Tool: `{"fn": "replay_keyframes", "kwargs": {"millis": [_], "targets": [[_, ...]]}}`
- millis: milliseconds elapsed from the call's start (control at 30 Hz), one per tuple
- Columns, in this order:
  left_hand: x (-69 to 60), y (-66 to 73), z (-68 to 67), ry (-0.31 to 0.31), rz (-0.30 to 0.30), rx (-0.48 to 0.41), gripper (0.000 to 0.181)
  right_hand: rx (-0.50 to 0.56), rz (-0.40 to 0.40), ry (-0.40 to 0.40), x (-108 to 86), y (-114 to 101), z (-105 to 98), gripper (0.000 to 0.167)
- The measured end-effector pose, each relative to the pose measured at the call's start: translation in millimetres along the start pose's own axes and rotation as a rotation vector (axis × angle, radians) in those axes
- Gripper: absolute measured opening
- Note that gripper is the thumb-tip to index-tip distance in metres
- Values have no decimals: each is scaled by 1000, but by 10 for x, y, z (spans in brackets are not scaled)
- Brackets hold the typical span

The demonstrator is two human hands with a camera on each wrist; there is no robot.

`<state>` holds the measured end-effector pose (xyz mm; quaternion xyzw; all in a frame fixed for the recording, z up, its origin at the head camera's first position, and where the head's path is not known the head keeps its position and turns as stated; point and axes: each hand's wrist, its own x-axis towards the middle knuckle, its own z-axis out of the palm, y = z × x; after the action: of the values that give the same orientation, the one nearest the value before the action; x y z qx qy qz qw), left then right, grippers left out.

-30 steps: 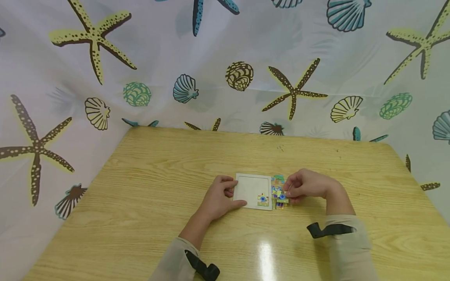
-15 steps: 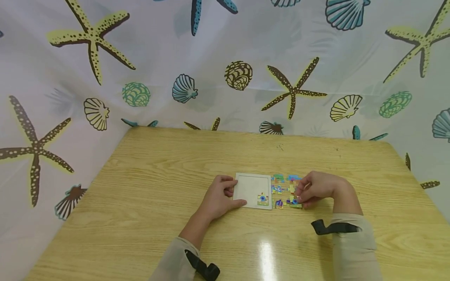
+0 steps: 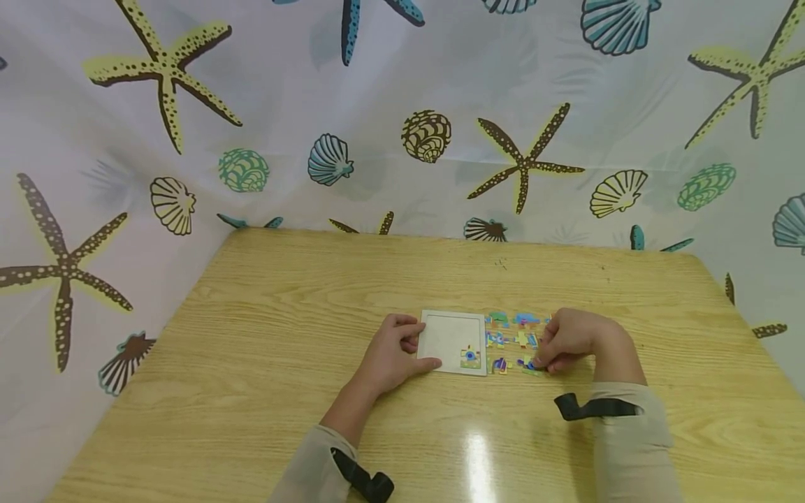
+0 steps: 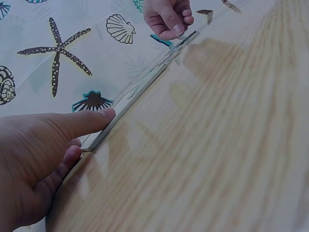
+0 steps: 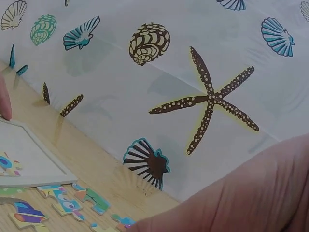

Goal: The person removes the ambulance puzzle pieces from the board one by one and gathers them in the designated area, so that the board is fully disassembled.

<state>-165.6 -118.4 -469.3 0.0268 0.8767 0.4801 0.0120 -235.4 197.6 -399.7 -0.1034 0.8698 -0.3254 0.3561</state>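
A white puzzle tray (image 3: pixel 443 342) lies flat on the table, with one puzzle piece (image 3: pixel 469 356) in its near right corner. My left hand (image 3: pixel 393 353) grips the tray's left side, the thumb on its near rim in the left wrist view. Right of the tray, my right hand (image 3: pixel 578 339) pinches the edge of a colourful puzzle piece (image 3: pixel 530 363) low at the table. Its fingers hide part of that piece and of others behind. In the right wrist view, only a blurred part of the right hand (image 5: pixel 231 203) shows.
Several loose puzzle pieces (image 3: pixel 497 340) lie in rows between the tray and my right hand. The wood-grain table (image 3: pixel 302 293) stretches around them. Behind it hangs a white curtain (image 3: pixel 377 91) printed with starfish and shells.
My right hand has moved right, away from the tray, with the puzzle piece and lowered it to the table. More loose pieces now show in rows. The left hand has stayed put.
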Motion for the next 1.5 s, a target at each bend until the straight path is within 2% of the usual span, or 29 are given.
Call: {"fn": "replay_keyframes", "kwargs": {"millis": [133, 233, 333, 500, 800, 1100, 1500], "targets": [[-5, -3, 2, 0, 1, 7, 72, 79, -155, 11, 47, 15, -21, 23], [-6, -6, 3, -2, 0, 12, 72, 67, -252, 47, 101, -1, -17, 32], [-6, -5, 2, -1, 0, 8, 72, 24, -312, 82, 153, -37, 7, 32], [0, 1, 2, 2, 6, 2, 71, 6, -388, 82, 238, -140, 98, 30], [-11, -16, 2, -7, -6, -3, 71, 16, -409, 7, 356, -335, 341, 30], [3, -15, -6, -8, 8, -5, 71, -49, -393, 31, 357, -481, 464, 23], [-10, 10, -18, -13, -4, -4, 74, -129, -372, 31, 355, -611, 552, 28]]}}
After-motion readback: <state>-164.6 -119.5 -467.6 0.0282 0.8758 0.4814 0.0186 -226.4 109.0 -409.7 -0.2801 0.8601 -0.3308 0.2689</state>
